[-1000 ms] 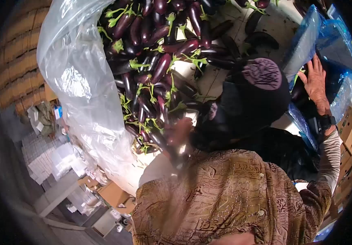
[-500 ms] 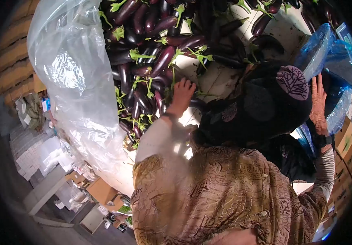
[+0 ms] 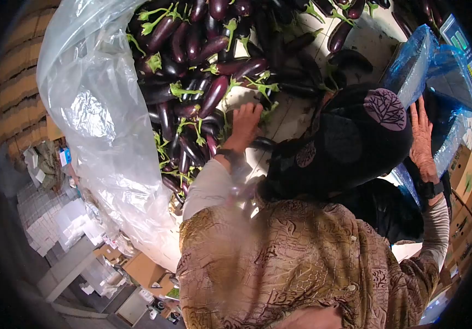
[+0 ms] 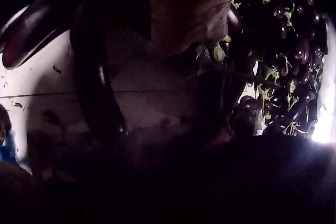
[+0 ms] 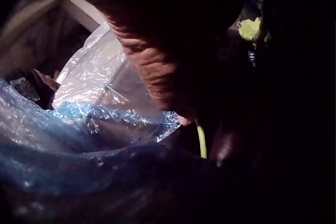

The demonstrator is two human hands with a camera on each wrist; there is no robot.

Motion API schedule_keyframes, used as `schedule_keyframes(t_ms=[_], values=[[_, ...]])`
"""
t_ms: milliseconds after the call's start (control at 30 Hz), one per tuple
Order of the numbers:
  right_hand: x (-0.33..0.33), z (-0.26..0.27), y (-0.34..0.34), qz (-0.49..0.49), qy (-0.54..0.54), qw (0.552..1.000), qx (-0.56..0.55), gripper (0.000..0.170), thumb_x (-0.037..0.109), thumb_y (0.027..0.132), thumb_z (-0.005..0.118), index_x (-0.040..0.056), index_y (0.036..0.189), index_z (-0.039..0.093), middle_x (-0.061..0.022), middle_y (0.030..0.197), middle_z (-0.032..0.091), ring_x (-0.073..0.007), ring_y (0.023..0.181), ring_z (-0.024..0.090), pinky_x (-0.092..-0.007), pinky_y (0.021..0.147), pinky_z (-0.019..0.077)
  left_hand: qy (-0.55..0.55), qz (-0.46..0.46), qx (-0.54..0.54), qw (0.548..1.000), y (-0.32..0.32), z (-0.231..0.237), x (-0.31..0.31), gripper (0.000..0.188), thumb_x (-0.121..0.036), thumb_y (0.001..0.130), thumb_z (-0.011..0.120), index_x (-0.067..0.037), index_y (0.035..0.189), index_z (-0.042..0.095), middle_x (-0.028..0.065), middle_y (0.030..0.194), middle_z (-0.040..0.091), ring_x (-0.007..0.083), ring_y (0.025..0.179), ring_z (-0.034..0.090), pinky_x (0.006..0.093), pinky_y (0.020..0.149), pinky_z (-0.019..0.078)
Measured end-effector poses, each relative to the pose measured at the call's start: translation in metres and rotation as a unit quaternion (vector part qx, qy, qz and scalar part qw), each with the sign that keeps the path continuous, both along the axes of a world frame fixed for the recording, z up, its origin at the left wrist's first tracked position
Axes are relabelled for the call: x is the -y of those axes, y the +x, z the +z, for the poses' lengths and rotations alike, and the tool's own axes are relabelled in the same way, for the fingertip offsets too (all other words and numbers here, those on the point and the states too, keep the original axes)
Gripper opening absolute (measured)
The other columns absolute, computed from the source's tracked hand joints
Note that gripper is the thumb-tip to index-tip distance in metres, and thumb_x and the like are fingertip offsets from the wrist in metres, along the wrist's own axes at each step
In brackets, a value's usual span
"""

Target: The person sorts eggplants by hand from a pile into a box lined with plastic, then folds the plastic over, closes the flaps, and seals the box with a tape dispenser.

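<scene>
In the head view, my left hand [image 3: 243, 130] reaches into the near edge of a heap of eggplants [image 3: 214, 96]; its fingers point away over the white surface. The left wrist view shows it close over a green eggplant cap [image 4: 218, 52], with the fingertips hidden. A long dark eggplant [image 4: 97, 85] lies beside it. At the right, my right hand [image 3: 422, 140] lies with extended fingers inside a box lined with blue plastic [image 3: 450, 159]. Below it in the dark right wrist view are a green stem [image 5: 202, 140] and part of a shiny eggplant [image 5: 224, 145].
A large clear plastic sheet [image 3: 91, 109] drapes down the heap's left side. My dark-capped head [image 3: 345, 142] covers the middle of the head view. Cardboard boxes [image 3: 466, 175] stand at the right, and a scale-like display [image 3: 461, 46] is at the upper right.
My left hand, blurred and low a second ago, has reached forward to the heap and shifted slightly since. The right hand stays in the blue-lined box, its fingers now closer together and straighter.
</scene>
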State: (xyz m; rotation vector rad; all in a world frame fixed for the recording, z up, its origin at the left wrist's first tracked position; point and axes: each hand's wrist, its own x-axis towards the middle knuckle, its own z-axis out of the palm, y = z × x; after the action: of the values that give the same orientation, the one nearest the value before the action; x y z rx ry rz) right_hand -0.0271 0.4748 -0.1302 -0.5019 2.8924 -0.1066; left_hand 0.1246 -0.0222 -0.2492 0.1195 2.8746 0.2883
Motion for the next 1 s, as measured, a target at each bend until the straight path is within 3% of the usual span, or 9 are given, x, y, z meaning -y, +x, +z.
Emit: schedule_keyframes(t_ms=[100, 200, 267, 400, 500, 533, 733, 833, 1000], values=[[-0.002, 0.010, 0.000, 0.009, -0.034, 0.999, 0.025, 0.096, 0.011, 0.076, 0.075, 0.0278, 0.156, 0.024, -0.0027, 0.165, 0.008, -0.0299, 0.147, 0.027, -0.0679, 0.112, 0.0251, -0.023, -0.010, 0.031, 0.999, -0.005, -0.013, -0.007, 0.070, -0.014, 0.057, 0.083, -0.014, 0.121, 0.053, 0.0109, 0.110, 0.053, 0.0310, 0.110, 0.051, 0.0478, 0.085, 0.0407], [-0.009, 0.005, 0.000, 0.007, -0.034, 0.999, 0.018, 0.102, 0.006, 0.072, 0.077, 0.0283, 0.156, 0.024, -0.0022, 0.165, 0.010, -0.0298, 0.146, 0.029, -0.0672, 0.112, 0.0249, 0.016, 0.079, 0.002, 0.997, -0.011, -0.009, 0.005, 0.071, -0.016, 0.060, 0.083, -0.011, 0.124, 0.052, 0.0136, 0.113, 0.054, 0.0358, 0.110, 0.051, 0.0483, 0.088, 0.0419], [-0.011, 0.001, 0.001, 0.022, -0.049, 0.999, 0.007, 0.103, 0.005, 0.071, 0.078, 0.0285, 0.156, 0.024, -0.0024, 0.165, 0.011, -0.0302, 0.146, 0.030, -0.0653, 0.112, 0.0256, 0.077, 0.231, -0.083, 0.966, -0.020, -0.009, 0.025, 0.074, -0.021, 0.068, 0.082, -0.004, 0.131, 0.047, 0.0197, 0.116, 0.052, 0.0420, 0.108, 0.051, 0.0474, 0.093, 0.0423], [-0.012, 0.001, 0.000, 0.019, -0.024, 1.000, -0.009, 0.101, 0.012, 0.072, 0.080, 0.0275, 0.156, 0.026, -0.0047, 0.165, 0.013, -0.0314, 0.143, 0.033, -0.0563, 0.113, 0.0287, 0.078, 0.385, -0.213, 0.895, -0.021, -0.008, 0.029, 0.071, -0.026, 0.083, 0.073, 0.004, 0.138, 0.039, 0.0273, 0.116, 0.048, 0.0458, 0.104, 0.050, 0.0459, 0.094, 0.0421], [-0.018, -0.001, -0.001, 0.032, -0.052, 0.998, -0.011, 0.097, 0.017, 0.075, 0.079, 0.0270, 0.156, 0.026, -0.0061, 0.165, 0.015, -0.0312, 0.143, 0.034, -0.0545, 0.113, 0.0286, 0.182, 0.337, -0.233, 0.894, -0.023, 0.002, -0.002, 0.050, -0.008, 0.080, 0.071, -0.002, 0.125, 0.051, 0.0230, 0.114, 0.051, 0.0424, 0.104, 0.051, 0.0470, 0.094, 0.0420], [-0.019, -0.003, -0.001, 0.032, -0.048, 0.998, -0.009, 0.097, 0.019, 0.075, 0.079, 0.0266, 0.156, 0.027, -0.0064, 0.165, 0.015, -0.0310, 0.143, 0.034, -0.0545, 0.112, 0.0287, 0.114, 0.254, -0.257, 0.925, -0.022, -0.003, -0.011, 0.045, -0.002, 0.074, 0.071, -0.004, 0.117, 0.057, 0.0192, 0.112, 0.054, 0.0391, 0.106, 0.052, 0.0470, 0.095, 0.0420], [-0.018, 0.002, -0.001, 0.038, -0.037, 0.999, -0.012, 0.095, 0.029, 0.073, 0.080, 0.0248, 0.155, 0.031, -0.0075, 0.164, 0.017, -0.0307, 0.143, 0.033, -0.0507, 0.111, 0.0306, 0.090, -0.013, -0.159, 0.983, -0.050, -0.022, -0.071, 0.047, -0.008, 0.074, 0.067, -0.009, 0.120, 0.059, 0.0138, 0.121, 0.055, 0.0313, 0.109, 0.052, 0.0450, 0.092, 0.0424], [-0.009, 0.008, -0.001, 0.022, -0.042, 0.999, -0.006, 0.095, 0.026, 0.071, 0.081, 0.0262, 0.153, 0.034, -0.0071, 0.164, 0.016, -0.0311, 0.143, 0.034, -0.0468, 0.112, 0.0315, -0.030, -0.040, -0.138, 0.989, -0.082, -0.037, -0.084, 0.046, -0.011, 0.076, 0.063, -0.009, 0.122, 0.060, 0.0127, 0.122, 0.055, 0.0289, 0.108, 0.052, 0.0432, 0.088, 0.0427], [-0.008, 0.014, -0.001, 0.006, -0.081, 0.996, 0.027, 0.101, 0.009, 0.067, 0.083, 0.0276, 0.153, 0.033, -0.0042, 0.165, 0.015, -0.0307, 0.141, 0.036, -0.0520, 0.113, 0.0311, -0.075, -0.078, -0.096, 0.989, -0.114, -0.058, -0.086, 0.038, -0.015, 0.082, 0.057, -0.011, 0.119, 0.061, 0.0114, 0.116, 0.057, 0.0285, 0.104, 0.054, 0.0431, 0.083, 0.0442]])
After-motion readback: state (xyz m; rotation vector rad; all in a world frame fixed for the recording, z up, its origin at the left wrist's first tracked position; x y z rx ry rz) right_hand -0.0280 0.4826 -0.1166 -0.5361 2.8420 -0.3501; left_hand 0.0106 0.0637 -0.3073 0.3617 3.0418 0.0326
